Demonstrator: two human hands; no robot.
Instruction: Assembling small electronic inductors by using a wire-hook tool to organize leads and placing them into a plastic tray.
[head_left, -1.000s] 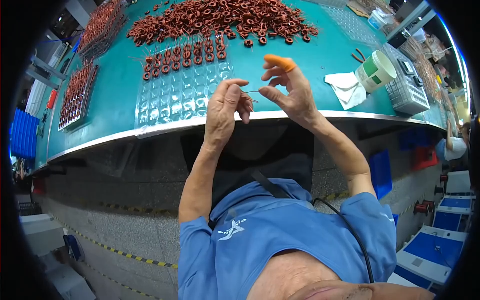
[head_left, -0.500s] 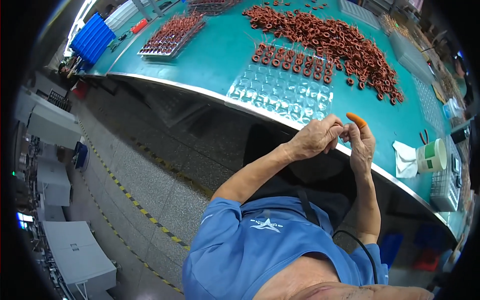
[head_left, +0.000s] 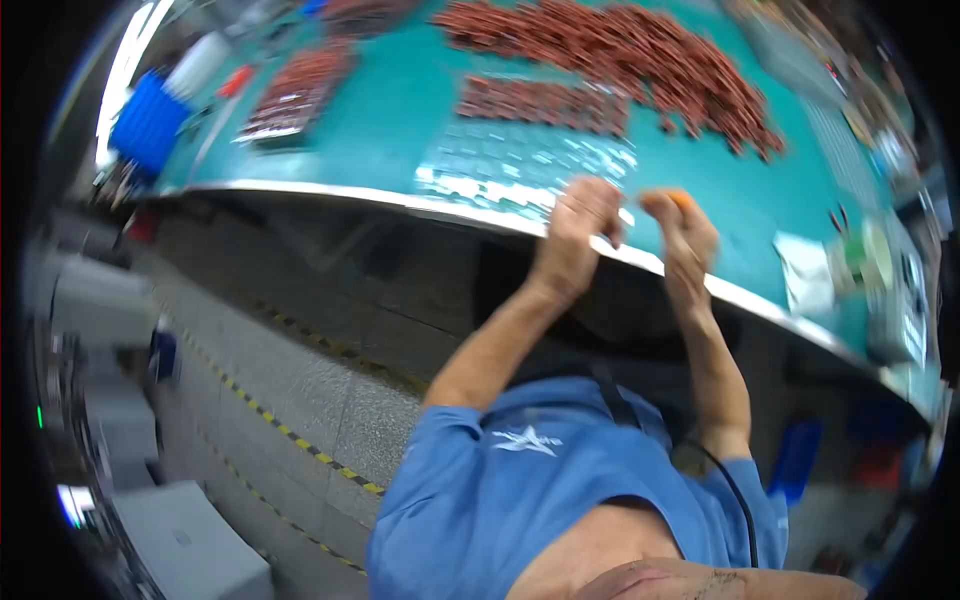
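My left hand (head_left: 582, 222) is at the table's near edge, by the lower right corner of a clear plastic blister tray (head_left: 500, 160). Its fingers are curled together and smeared by motion; what they hold, if anything, cannot be made out. A short gap to the right, my right hand (head_left: 688, 238) is raised over the same edge, fingers bent inward, with an orange finger cot (head_left: 678, 198) on one finger. Nothing between its closed fingers can be identified. Small reddish-brown rings with wire leads (head_left: 540, 105) sit in the tray's far rows; the nearer pockets look unfilled.
Behind the tray spreads a large heap of the same rings (head_left: 640, 55). A filled tray (head_left: 300, 90) and blue bins (head_left: 150, 122) are on the left. To the right are a white cloth (head_left: 803, 272) and a white-green tub (head_left: 868, 258). The table's metal edge (head_left: 400, 200) runs before me.
My hands, touching at the fingertips before, have come apart. The left is farther left, over the tray's corner. The whole view has shifted and blurred.
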